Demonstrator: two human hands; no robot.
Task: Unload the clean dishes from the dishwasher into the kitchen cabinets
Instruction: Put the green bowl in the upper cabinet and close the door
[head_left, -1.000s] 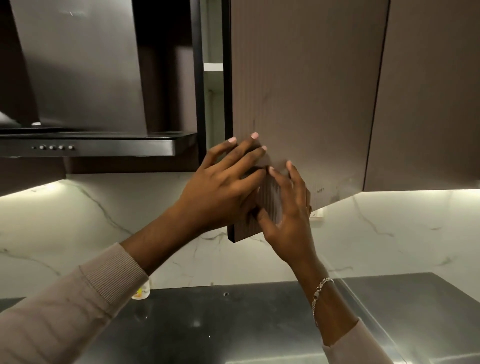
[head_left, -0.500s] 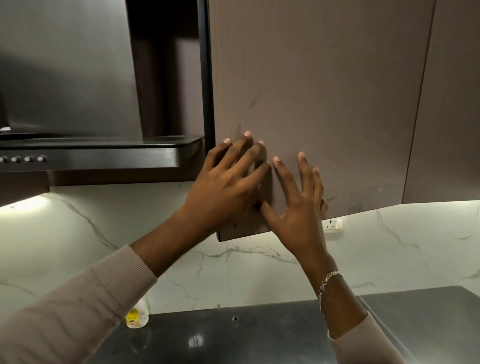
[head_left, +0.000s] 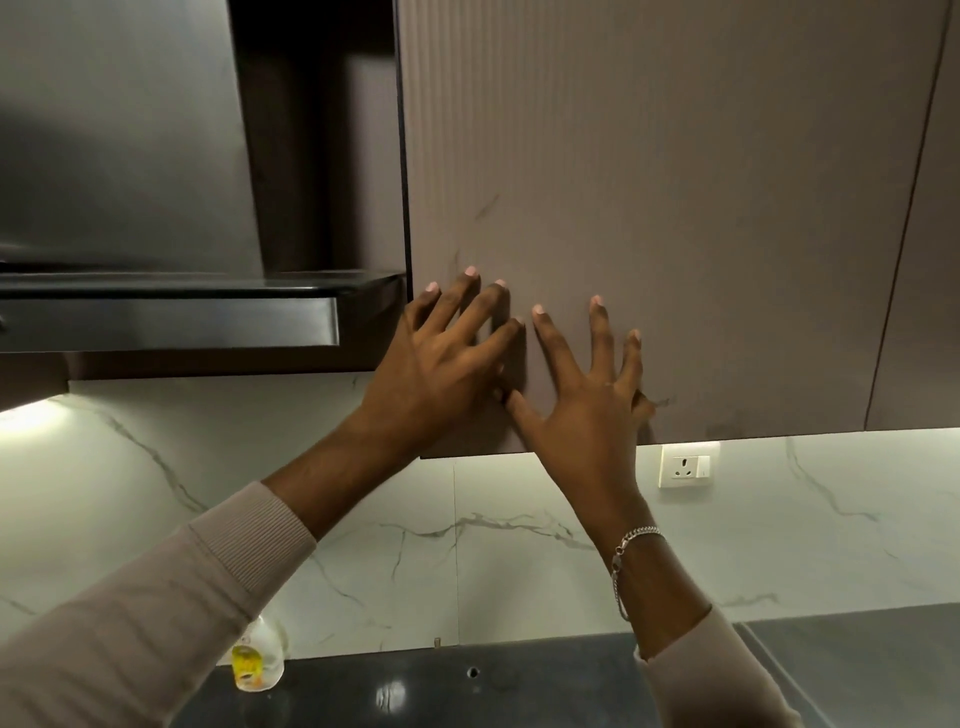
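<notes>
A brown ribbed upper cabinet door (head_left: 675, 208) fills the upper right of the head view and sits flush with the cabinet front. My left hand (head_left: 441, 374) lies flat on its lower left corner, fingers spread. My right hand (head_left: 582, 400) presses flat on the door just to the right, fingers spread, a silver bracelet on the wrist. Neither hand holds anything. No dishes or dishwasher are in view.
A steel range hood (head_left: 156, 312) juts out at left, close to my left hand. A second cabinet door (head_left: 924, 260) adjoins at right. Below are a white marble backsplash with a wall socket (head_left: 685, 465), a dark countertop (head_left: 467, 691) and a small bottle (head_left: 257, 657).
The cabinet door has swung from partly open to flush shut under both flat hands. The white shelf inside is no longer visible. My fingers have spread wider on the door.
</notes>
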